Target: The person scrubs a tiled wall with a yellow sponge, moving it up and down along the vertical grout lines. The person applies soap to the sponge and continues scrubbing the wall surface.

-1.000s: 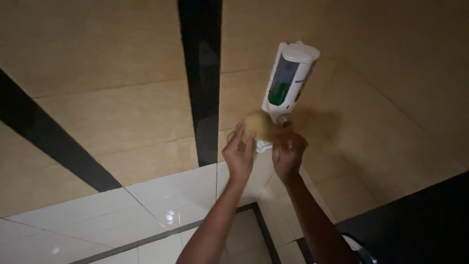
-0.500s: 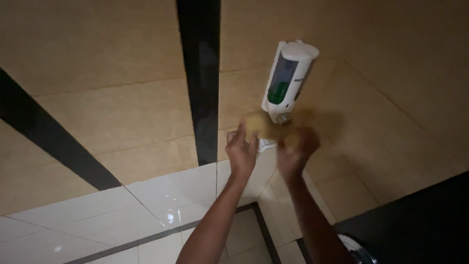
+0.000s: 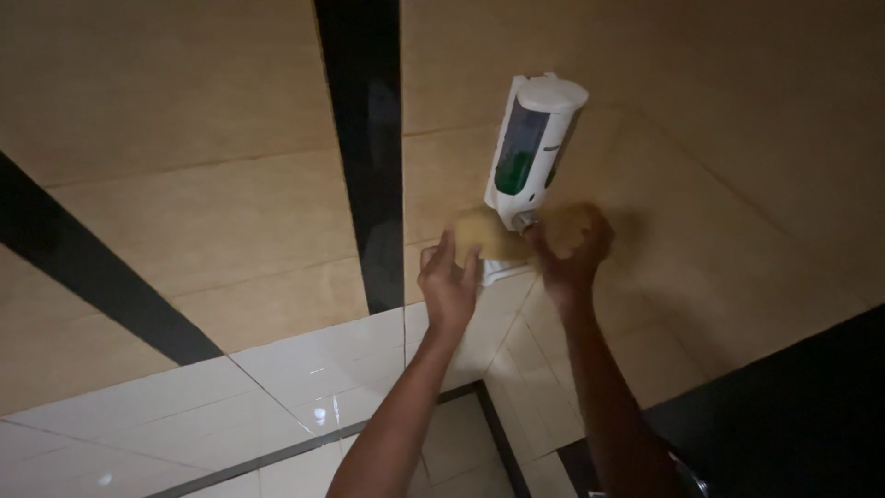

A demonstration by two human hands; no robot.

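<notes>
Two bare hands are raised to a white wall-mounted soap dispenser (image 3: pixel 533 152) with green liquid showing in its window. A yellow sponge (image 3: pixel 486 236) sits just below the dispenser's nozzle, against the tan wall tile (image 3: pixel 212 212). The left hand (image 3: pixel 449 281) has its fingers spread, its grip loose on the sponge's lower edge. The right hand (image 3: pixel 573 247) is curled under the nozzle; whether it holds anything cannot be told. A black tile stripe (image 3: pixel 364 148) runs just left of them.
</notes>
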